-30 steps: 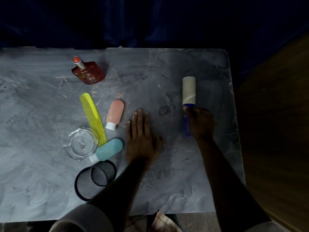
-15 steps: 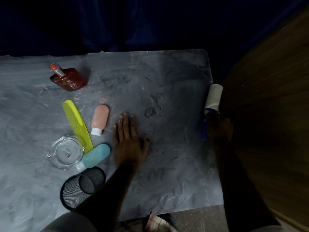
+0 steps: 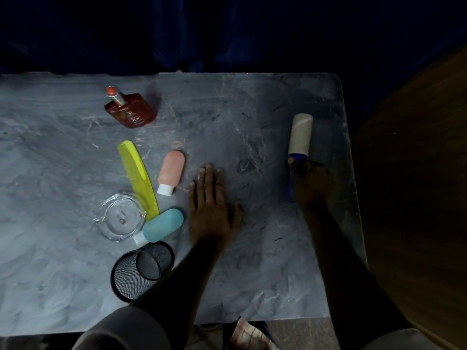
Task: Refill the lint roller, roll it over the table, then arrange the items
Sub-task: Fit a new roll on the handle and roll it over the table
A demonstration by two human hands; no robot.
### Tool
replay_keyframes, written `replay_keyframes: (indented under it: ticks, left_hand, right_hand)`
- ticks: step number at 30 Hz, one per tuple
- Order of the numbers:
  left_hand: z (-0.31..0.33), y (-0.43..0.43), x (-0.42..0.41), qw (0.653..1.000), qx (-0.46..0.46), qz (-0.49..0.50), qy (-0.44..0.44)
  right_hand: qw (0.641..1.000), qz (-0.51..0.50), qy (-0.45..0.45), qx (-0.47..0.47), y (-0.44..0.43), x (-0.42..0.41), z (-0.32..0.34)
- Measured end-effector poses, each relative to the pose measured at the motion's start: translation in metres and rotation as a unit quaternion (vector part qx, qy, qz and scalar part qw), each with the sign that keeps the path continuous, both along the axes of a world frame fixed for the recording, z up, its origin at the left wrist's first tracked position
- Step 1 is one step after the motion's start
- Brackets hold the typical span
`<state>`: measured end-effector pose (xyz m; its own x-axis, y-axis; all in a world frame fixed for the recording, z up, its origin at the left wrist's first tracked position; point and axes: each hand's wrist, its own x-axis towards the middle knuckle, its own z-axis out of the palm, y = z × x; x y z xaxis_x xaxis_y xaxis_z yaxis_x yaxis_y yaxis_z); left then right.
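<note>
My right hand point(image 3: 309, 181) grips the blue handle of the lint roller point(image 3: 300, 136), whose pale roll lies on the grey marbled table point(image 3: 252, 274) near its right edge, pointing away from me. My left hand point(image 3: 212, 210) rests flat on the table's middle, fingers spread, holding nothing. To its left lie a pink tube point(image 3: 171, 171), a yellow comb point(image 3: 137, 175), a teal tube point(image 3: 161, 225) and a clear glass ashtray point(image 3: 120, 217). A black mesh cup point(image 3: 141, 270) lies on its side near my left forearm. A red-brown perfume bottle point(image 3: 129, 109) lies at the back left.
The table's right edge point(image 3: 352, 173) runs close beside the roller, with a dark wooden surface point(image 3: 417, 173) beyond it. A dark blue curtain point(image 3: 227, 34) hangs behind the table. The front edge is near my body.
The roller went right, to the table's right edge, and has come back a little onto the table. My left hand has stayed flat in place.
</note>
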<state>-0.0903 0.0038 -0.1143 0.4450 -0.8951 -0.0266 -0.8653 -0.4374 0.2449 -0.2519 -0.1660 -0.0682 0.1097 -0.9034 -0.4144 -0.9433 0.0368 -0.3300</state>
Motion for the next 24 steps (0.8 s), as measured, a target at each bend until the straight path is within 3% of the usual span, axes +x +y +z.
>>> replay_keyframes:
  ticks: [4, 16, 24]
  left_hand:
    - [-0.002, 0.000, 0.001, 1.000, -0.006, 0.000, -0.002]
    - [0.004, -0.001, 0.001, 0.999, 0.030, -0.004, -0.010]
    - [0.002, 0.000, 0.001, 1.000, 0.020, 0.002, -0.004]
  right_hand:
    - [0.995, -0.011, 0.041, -0.093, 0.008, 0.037, -0.002]
    - [0.991, 0.100, 0.018, -0.092, 0.046, 0.110, 0.000]
    - [0.993, 0.060, -0.005, -0.097, 0.034, 0.091, 0.001]
